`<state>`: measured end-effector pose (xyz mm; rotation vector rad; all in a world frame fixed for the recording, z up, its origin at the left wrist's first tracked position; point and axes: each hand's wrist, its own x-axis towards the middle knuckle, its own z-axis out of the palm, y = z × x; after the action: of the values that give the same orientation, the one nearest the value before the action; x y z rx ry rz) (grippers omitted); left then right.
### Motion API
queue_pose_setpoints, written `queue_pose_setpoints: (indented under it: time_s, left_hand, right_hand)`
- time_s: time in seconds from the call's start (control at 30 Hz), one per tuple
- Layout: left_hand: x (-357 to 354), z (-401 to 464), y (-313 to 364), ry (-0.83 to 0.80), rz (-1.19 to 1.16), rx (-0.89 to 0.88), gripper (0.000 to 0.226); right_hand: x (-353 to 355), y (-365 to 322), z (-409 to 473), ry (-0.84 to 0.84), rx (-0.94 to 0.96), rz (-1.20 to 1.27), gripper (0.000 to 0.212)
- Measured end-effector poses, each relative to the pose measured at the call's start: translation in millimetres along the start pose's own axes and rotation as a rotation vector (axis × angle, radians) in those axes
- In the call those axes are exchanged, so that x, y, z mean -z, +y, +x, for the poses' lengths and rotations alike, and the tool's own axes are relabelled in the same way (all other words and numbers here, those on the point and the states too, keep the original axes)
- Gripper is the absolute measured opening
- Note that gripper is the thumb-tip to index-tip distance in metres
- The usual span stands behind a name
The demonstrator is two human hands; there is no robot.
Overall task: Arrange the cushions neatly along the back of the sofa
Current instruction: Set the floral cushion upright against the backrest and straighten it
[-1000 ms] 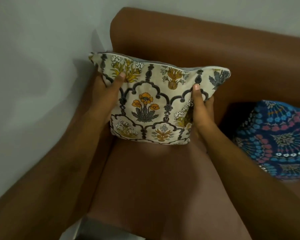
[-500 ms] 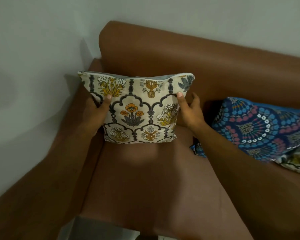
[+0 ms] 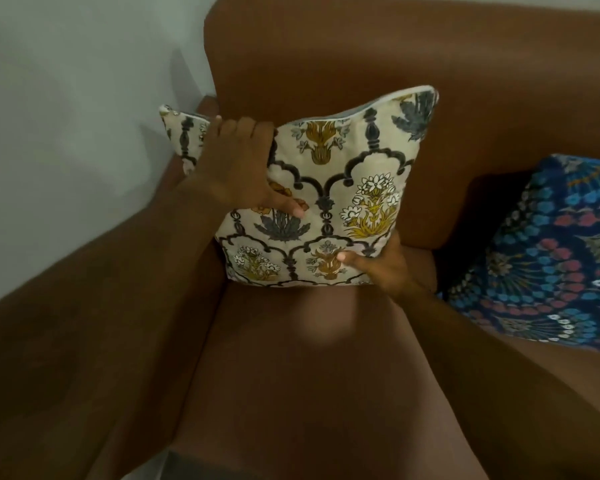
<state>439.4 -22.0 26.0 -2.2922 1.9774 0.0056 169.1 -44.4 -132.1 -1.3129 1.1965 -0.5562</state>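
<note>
A cream cushion (image 3: 354,188) with grey arches and yellow and orange flowers stands upright in the sofa's left corner, leaning on the brown backrest (image 3: 326,64). My left hand (image 3: 236,171) lies over its upper left part, fingers curled over the top edge and thumb pressed on the front. My right hand (image 3: 381,268) grips its lower right corner where it meets the seat. A dark blue cushion (image 3: 551,258) with a red and blue fan pattern leans at the right, apart from the cream one.
The brown sofa seat (image 3: 309,375) stretches toward me. Its left armrest (image 3: 84,306) runs along a pale wall (image 3: 66,116). A gap of bare backrest separates the two cushions.
My left hand has moved from the cushion's left side up over its top edge. My right hand has dropped to the lower right corner. The view has come closer.
</note>
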Motion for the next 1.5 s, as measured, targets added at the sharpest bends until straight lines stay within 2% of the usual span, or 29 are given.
queue_pose_setpoints:
  time_s: [0.1,0.17,0.23,0.3,0.33,0.43,0.53,0.6,0.73,0.83,1.0,1.1,1.17,1.23,1.3,1.43,1.5]
  left_hand:
    - [-7.3,-3.9,4.0,0.116,-0.003,-0.002,0.125]
    - [-5.2,-12.6,3.5,0.173,-0.106,0.033,0.125]
    - [1.6,-26.9,-8.4,0.249,-0.301,0.149,0.132]
    - [-2.4,-44.9,-29.2,0.306,-0.514,0.333,0.131]
    - [-9.4,-53.9,-37.6,0.311,-0.597,0.423,0.129]
    - [-34.3,-67.7,-50.5,0.332,-0.724,0.541,0.126]
    - [-51.4,-60.5,-55.3,0.287,-0.629,0.534,0.124]
    - [-58.9,-52.1,-58.8,0.272,-0.563,0.48,0.125]
    - [-59.1,-45.7,-54.9,0.432,-0.467,0.414,0.131]
    - [-61.3,-49.8,-55.1,0.5,-0.428,0.413,0.128]
    - [-68.7,-60.8,-56.1,0.389,-0.44,0.452,0.127]
    - [-60.8,-61.6,-62.0,0.375,-0.446,0.445,0.129]
    - [-58.1,-69.3,-60.6,0.45,-0.42,0.443,0.131]
    - [-56.5,-83.1,-36.0,0.531,-0.385,0.379,0.133]
    - [-54.7,-101.2,21.0,0.553,-0.399,0.218,0.125]
    - [-42.7,-124.5,161.6,0.362,-0.526,-0.159,0.111]
    - [-30.4,-117.5,217.8,0.263,-0.546,-0.281,0.101]
  right_hand:
    - [-10.7,12.7,9.2,0.138,0.044,0.08,0.061]
    - [-15.1,3.5,4.5,0.246,0.088,-0.013,0.047]
    - [-10.0,-27.9,3.9,0.337,0.229,-0.193,0.05]
    - [1.3,-76.8,13.6,0.378,0.393,-0.358,0.065]
    - [7.3,-103.9,18.3,0.403,0.473,-0.441,0.065]
    - [11.8,-158.2,35.1,0.455,0.649,-0.565,0.045]
    - [3.7,-133.5,42.1,0.389,0.608,-0.546,0.039]
    - [-0.4,-98.8,41.1,0.395,0.556,-0.545,0.046]
    - [-12.1,-88.2,42.8,0.449,0.525,-0.479,0.058]
    - [-24.6,-92.6,47.6,0.483,0.611,-0.45,0.06]
    - [-33.3,-84.2,54.4,0.432,0.58,-0.603,0.081]
    - [-29.7,-93.0,47.8,0.401,0.554,-0.609,0.075]
    - [-19.4,-99.8,35.8,0.393,0.559,-0.576,0.065]
    - [-0.4,-102.7,13.3,0.423,0.555,-0.533,0.066]
    - [30.9,-91.2,-17.8,0.467,0.488,-0.493,0.072]
    - [120.3,-32.8,-97.0,0.658,0.268,-0.47,0.068]
    - [175.6,-4.6,-133.4,0.771,0.161,-0.441,0.063]
